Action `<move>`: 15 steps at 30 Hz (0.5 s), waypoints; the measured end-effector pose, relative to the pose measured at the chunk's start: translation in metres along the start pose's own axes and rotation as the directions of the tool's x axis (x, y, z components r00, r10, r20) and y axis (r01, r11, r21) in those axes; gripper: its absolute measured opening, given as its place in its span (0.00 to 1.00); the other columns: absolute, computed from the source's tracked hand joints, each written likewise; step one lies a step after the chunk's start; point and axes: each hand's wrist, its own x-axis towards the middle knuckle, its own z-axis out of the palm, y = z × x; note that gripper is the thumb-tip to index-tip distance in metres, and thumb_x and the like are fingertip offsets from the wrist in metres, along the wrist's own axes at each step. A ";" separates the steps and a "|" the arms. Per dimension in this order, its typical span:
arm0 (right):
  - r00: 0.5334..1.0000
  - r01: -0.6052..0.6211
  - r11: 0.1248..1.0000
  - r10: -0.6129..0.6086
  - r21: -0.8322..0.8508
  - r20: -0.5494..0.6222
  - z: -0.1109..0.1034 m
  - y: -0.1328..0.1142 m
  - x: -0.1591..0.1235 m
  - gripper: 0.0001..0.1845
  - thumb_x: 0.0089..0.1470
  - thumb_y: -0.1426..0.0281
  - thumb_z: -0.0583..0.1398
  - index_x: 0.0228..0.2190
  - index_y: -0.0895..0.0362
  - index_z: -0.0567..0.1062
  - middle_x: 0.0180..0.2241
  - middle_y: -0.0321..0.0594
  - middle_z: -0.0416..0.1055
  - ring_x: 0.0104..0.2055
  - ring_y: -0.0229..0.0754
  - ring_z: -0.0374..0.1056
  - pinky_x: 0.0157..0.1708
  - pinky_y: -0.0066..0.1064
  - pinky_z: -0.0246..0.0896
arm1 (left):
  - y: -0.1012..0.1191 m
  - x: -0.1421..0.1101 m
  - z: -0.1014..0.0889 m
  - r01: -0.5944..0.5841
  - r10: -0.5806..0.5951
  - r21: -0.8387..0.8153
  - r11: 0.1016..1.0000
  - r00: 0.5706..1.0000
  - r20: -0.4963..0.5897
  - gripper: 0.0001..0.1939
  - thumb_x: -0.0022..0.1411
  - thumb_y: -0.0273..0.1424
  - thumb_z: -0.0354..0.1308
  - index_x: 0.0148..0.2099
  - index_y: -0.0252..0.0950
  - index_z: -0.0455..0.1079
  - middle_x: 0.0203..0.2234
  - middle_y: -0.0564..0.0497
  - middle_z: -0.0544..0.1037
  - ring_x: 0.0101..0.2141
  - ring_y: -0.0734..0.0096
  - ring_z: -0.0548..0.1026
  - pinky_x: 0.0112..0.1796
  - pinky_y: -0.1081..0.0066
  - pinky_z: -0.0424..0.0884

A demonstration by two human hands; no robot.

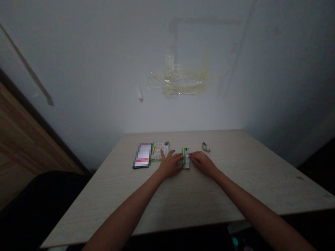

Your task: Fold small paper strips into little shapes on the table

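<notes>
A small green and white packet point(186, 157) lies on the light wooden table point(235, 181), near its middle. My left hand point(170, 164) rests flat on the table with its fingers spread, the fingertips touching the packet's left edge. My right hand point(202, 162) lies on the other side, fingers stretched toward the packet's right edge and touching it. Neither hand has lifted the packet.
A green and orange printed card point(159, 150) lies left of my left hand, beside a dark phone-like object point(142, 156). A small crumpled wrapper point(206, 146) sits behind my right hand. A white wall with old tape marks point(178, 82) stands behind the table.
</notes>
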 end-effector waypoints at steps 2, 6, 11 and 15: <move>1.000 -0.008 1.000 0.008 0.005 0.007 -0.001 0.000 0.001 0.15 0.62 0.69 0.55 0.46 0.54 0.79 0.48 0.44 0.77 0.51 0.46 0.69 0.55 0.43 0.63 | 0.002 0.001 0.000 0.022 -0.022 0.001 1.000 1.000 0.003 0.18 0.69 0.46 0.48 0.57 0.56 0.67 0.59 0.57 0.71 0.63 0.49 0.58 0.54 0.21 0.27; 0.999 -0.028 0.999 0.029 -0.029 0.036 -0.003 0.001 0.003 0.16 0.62 0.69 0.55 0.46 0.52 0.79 0.50 0.43 0.75 0.53 0.46 0.68 0.55 0.43 0.62 | 0.008 0.001 0.000 0.042 -0.042 0.034 0.999 0.999 -0.011 0.19 0.67 0.48 0.49 0.57 0.55 0.68 0.59 0.55 0.71 0.63 0.48 0.58 0.56 0.24 0.28; 0.997 -0.057 0.993 0.062 -0.103 0.045 -0.002 0.006 0.005 0.15 0.62 0.69 0.55 0.46 0.52 0.80 0.55 0.44 0.71 0.55 0.49 0.65 0.56 0.46 0.60 | 0.007 0.000 0.002 0.069 -0.069 0.005 0.998 0.998 0.008 0.20 0.65 0.50 0.51 0.58 0.57 0.68 0.61 0.55 0.70 0.63 0.45 0.57 0.55 0.22 0.29; 0.993 -0.088 0.985 0.098 -0.149 0.060 0.001 0.013 0.009 0.17 0.63 0.68 0.55 0.49 0.52 0.78 0.55 0.45 0.71 0.55 0.49 0.64 0.57 0.45 0.59 | 0.006 0.000 0.002 0.069 -0.069 0.002 0.998 0.997 0.019 0.21 0.65 0.50 0.51 0.58 0.57 0.67 0.61 0.56 0.69 0.64 0.44 0.57 0.54 0.21 0.30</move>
